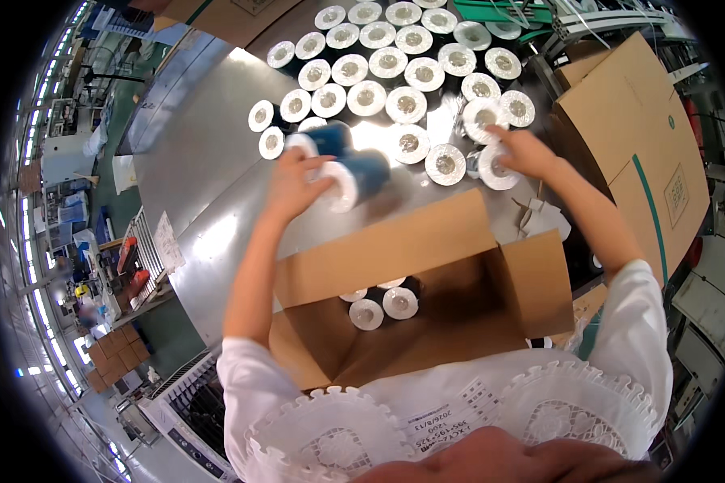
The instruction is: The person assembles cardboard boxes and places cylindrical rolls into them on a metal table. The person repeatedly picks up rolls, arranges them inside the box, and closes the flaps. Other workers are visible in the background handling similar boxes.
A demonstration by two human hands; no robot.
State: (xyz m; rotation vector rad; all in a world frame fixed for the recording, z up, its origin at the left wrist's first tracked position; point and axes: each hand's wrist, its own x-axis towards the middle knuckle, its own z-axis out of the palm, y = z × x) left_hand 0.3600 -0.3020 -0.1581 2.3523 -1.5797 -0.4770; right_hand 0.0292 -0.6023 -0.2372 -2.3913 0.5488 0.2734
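Note:
My left hand (292, 184) is closed on the white ends of two blue rolls, both tipped sideways above the metal table. The farther blue roll (330, 141) and the nearer blue roll (367, 175) are blurred by motion. At the right edge of the group, my right hand (526, 153) grips at the tops of two rolls, an upper roll (479, 115) and a lower roll (495, 173); its fingertips are partly hidden in their ends. In front of me an open cardboard box (387, 241) holds several white-ended rolls (400, 303) at its left side.
Several rows of upright white-ended rolls (366, 98) cover the far part of the metal table (209, 145). Large cardboard (636, 121) stands at the right, with green machine parts (503, 11) at the back. A crumpled white piece (544, 219) lies beyond the box's right flap.

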